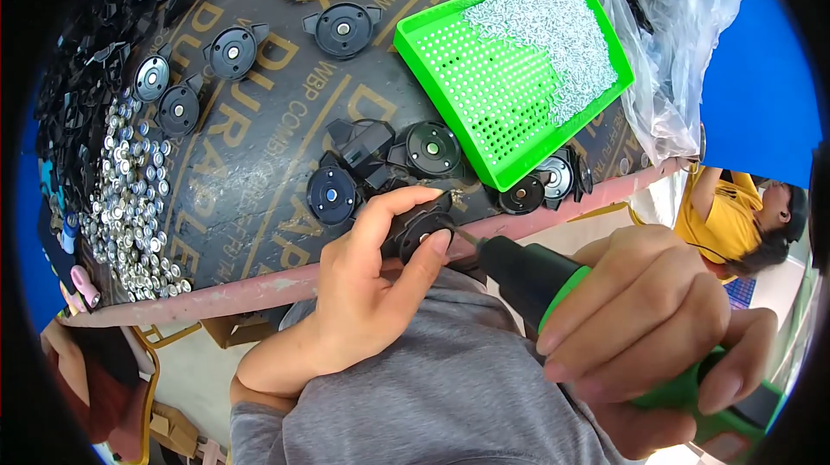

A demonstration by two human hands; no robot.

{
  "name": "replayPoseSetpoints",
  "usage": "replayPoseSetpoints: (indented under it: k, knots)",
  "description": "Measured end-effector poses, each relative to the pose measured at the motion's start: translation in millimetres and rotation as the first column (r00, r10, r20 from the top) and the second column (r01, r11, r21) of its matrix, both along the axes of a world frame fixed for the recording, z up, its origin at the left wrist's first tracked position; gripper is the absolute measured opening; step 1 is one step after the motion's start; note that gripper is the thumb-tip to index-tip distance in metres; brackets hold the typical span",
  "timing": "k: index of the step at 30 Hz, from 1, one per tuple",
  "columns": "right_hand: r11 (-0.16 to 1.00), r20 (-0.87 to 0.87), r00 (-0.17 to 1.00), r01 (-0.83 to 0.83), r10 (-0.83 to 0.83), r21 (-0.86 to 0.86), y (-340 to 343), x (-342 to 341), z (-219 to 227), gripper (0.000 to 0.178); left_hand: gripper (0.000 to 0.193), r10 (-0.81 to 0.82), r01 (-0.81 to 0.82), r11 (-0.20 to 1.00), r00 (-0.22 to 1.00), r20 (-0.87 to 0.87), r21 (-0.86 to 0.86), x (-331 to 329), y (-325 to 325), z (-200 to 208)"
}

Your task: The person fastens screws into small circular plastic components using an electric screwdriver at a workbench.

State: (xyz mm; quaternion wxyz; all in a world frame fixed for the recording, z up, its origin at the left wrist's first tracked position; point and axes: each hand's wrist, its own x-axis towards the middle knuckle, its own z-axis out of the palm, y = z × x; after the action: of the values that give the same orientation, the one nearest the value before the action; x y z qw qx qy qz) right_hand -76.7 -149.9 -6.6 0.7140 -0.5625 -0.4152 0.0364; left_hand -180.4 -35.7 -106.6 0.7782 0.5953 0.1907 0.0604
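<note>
My left hand (pixel 367 283) grips a round black plastic part (pixel 422 232) by its edges at the front of the table, thumb on its face and index finger over the far side. In my right hand (pixel 644 318) is a green and black power screwdriver (pixel 532 279), its bit pointing left and reaching the held part. Whether the bit touches a screw is too small to tell. Just beyond my left fingers lie more black round parts, one with a blue centre (pixel 332 194) and one with a pale centre (pixel 432 149), beside a black angular piece (pixel 365 147).
A green perforated tray (pixel 421 59) holds many small silver screws (pixel 562 41). Small round metal pieces (pixel 130 206) are heaped at left, beside a pile of black parts (pixel 86 59). Clear plastic sheeting (pixel 670 50) lies at right. Another person in yellow (pixel 726 214) sits beyond it.
</note>
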Motion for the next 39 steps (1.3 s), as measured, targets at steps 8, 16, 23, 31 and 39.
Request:
replayPoseSetpoints:
  k: [8,16,23,31,39]
  knots:
    - [0.974,0.099,0.994,-0.067,0.046,0.218,8,50,-29,0.025,0.043,0.041,-0.043,0.996,0.999,-0.029,-0.074,-3,-2,-1]
    - [0.982,0.191,0.964,0.186,-0.183,0.001,19,66,-48,0.024,0.033,-0.046,0.040,0.930,0.999,-0.009,-0.366,3,-10,4]
    - [0.971,0.226,0.950,0.235,-0.217,-0.052,15,69,-49,0.024,0.028,-0.128,0.114,0.942,0.991,-0.024,-0.315,4,-8,0]
    - [0.968,0.203,0.946,0.249,-0.252,0.040,5,58,-36,0.026,0.028,-0.148,0.141,0.968,0.989,-0.017,-0.206,5,-13,-3]
    - [0.945,0.123,0.989,-0.113,0.079,0.306,-4,12,-5,0.027,0.024,-0.114,0.099,0.971,0.992,-0.056,-0.219,5,-9,-1]
